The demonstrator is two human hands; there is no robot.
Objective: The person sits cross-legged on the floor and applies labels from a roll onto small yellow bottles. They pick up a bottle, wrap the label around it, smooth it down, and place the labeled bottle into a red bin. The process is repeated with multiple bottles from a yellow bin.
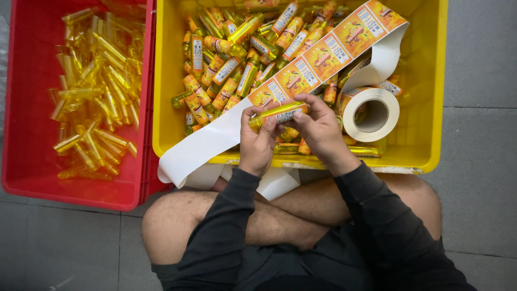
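left hand (pixel 256 141) pinches capped end of small yellow bottle (pixel 277 113), fingers closed on it | right hand (pixel 319 126) grips other end, thumb pressing glossy label | bottle horizontal above yellow crate (pixel 431 108) of labelled bottles | orange label strip (pixel 323 54), paper roll (pixel 370 113) | red crate (pixel 32 161), clear bare bottles

A single head-worn camera looked straight down from close above, over the sitter's crossed legs (pixel 280 215), onto a red crate (pixel 32 161) and yellow crate (pixel 431 108) on the floor
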